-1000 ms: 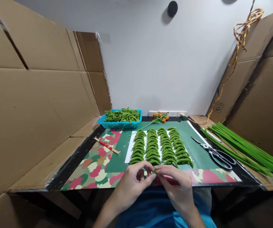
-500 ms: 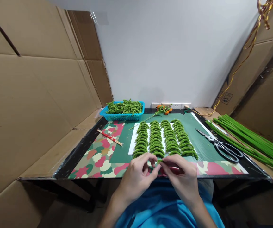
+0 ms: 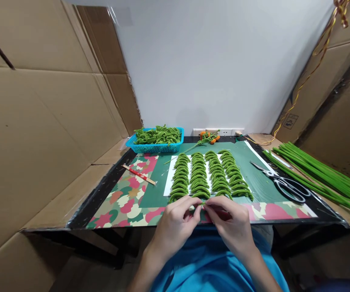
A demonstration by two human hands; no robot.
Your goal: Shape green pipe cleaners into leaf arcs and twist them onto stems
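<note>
My left hand [image 3: 179,217] and my right hand [image 3: 231,219] meet at the front edge of the table, fingertips pinched together. Between them is a small green pipe cleaner piece [image 3: 203,203], mostly covered by the fingers. Just beyond the hands, curved green pipe cleaner shapes [image 3: 199,178] lie in several columns on a white sheet [image 3: 168,184]. The nearest shapes are partly hidden behind my fingers.
A blue basket [image 3: 155,148] heaped with green pieces stands at the back left. Wrapped chopsticks [image 3: 138,174] lie on the left. An orange flower stem [image 3: 209,138] rests at the back. Black-handled scissors [image 3: 284,184] and long green pipe cleaners [image 3: 323,174] are on the right.
My fingertips have drawn closer together, and the left fingers have closed in on the green piece. The whole view has shifted slightly.
</note>
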